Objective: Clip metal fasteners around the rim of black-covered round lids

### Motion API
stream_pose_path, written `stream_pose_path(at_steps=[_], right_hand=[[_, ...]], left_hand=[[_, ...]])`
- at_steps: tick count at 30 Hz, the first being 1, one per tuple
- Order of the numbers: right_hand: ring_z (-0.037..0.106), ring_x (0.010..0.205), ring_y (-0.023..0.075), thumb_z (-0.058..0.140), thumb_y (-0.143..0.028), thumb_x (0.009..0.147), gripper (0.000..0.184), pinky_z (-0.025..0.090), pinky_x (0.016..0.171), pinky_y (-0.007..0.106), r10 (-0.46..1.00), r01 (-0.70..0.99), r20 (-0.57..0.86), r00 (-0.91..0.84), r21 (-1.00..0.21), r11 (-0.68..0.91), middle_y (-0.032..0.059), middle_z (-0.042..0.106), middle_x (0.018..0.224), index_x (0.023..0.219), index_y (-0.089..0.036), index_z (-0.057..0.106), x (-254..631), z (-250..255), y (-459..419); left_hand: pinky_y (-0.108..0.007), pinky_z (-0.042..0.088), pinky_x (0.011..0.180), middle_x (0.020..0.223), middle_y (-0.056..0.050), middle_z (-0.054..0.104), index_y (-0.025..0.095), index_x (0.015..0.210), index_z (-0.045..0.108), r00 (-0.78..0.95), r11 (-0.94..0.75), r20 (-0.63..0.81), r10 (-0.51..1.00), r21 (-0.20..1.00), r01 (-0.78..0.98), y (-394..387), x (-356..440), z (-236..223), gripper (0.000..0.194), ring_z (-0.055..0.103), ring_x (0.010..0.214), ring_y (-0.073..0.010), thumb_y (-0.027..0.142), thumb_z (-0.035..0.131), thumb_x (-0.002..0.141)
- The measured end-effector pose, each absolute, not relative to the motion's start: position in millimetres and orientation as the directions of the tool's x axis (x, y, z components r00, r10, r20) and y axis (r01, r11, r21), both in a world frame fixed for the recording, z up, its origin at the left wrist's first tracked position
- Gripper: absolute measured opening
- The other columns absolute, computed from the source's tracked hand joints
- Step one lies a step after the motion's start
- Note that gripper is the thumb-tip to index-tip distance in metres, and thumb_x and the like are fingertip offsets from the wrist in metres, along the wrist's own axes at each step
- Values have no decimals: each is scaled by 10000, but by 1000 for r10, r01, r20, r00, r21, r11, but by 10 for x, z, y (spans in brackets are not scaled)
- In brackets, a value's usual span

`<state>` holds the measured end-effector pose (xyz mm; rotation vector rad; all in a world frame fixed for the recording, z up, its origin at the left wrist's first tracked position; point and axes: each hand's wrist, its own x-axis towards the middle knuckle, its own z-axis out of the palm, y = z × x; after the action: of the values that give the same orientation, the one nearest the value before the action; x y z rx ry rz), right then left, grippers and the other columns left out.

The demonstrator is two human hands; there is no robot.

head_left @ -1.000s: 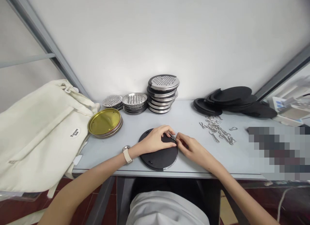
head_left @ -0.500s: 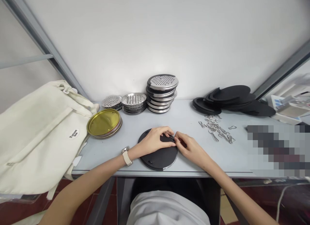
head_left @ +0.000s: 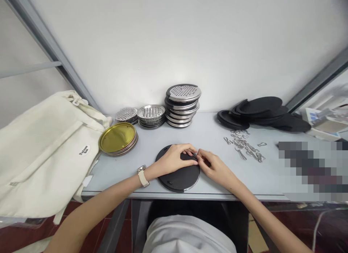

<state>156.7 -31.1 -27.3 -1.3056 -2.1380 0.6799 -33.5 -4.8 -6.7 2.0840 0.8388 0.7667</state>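
Observation:
A black round disc (head_left: 179, 180) with a bright metal rim along its right lower edge lies flat near the front of the desk. My left hand (head_left: 181, 155), a watch on its wrist, rests on the disc, thumb and curled fingers gripping its right upper edge. Against that same edge, my right hand (head_left: 213, 164) is closed in a pinch on a small metal clip (head_left: 194, 155), mostly covered by fingertips. Similar wire clips (head_left: 244, 144) lie loose in a pile to the right.
Behind the disc stand a tall stack of grater discs with black rims (head_left: 182, 106), two lower grater stacks (head_left: 151, 117) and gold lids (head_left: 117, 137). Black covers (head_left: 258, 109) are heaped at the back right. A cream bag (head_left: 51, 147) leans at the left.
Both hands stay at the disc's right upper edge, with barely any finger movement. The whole view has shifted very slightly.

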Motion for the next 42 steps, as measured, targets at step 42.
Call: stream_pose_path(at_steps=[42], right_hand=[[459,606,145,411,-208,847,212,337,592,259,912,681,224,-344,-609,407,-29,461,591,645,-220,348,1552,-297,-342]], left_hand=[[-229,459,804,1020,-12,707,202,1030,641,585,-399,162,795,866,303,-27,-338,-52,279,650,897,-136,226,698,758]])
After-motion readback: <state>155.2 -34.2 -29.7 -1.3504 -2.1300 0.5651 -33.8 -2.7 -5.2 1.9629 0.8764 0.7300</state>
